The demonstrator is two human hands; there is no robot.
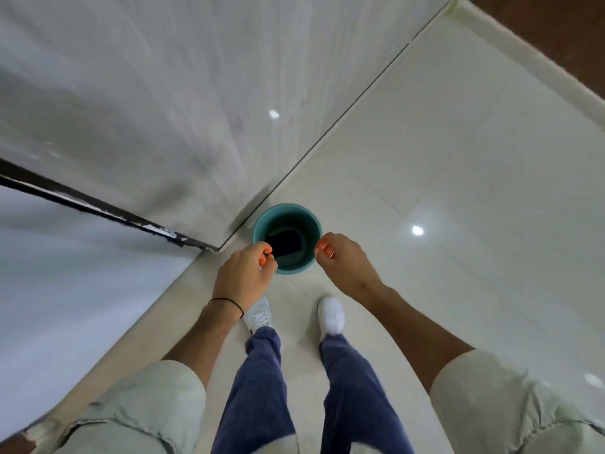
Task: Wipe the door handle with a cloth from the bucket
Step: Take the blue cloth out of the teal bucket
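A teal bucket [259, 228] stands on the pale tiled floor in front of my feet. A dark cloth [285, 244] hangs flat over the bucket's opening. My left hand [244, 278] is above the bucket's near-left rim and pinches the cloth's near corner between thumb and fingers. My right hand [343, 262] hovers at the bucket's right rim with its fingers curled in and nothing in it. No door handle is in view.
A white door or wall panel [157, 109] rises on the left, with a dark edge strip [98, 208] running down to the floor beside the bucket. Glossy floor tiles [458, 191] spread to the right. My white shoes [331, 314] stand just behind the bucket.
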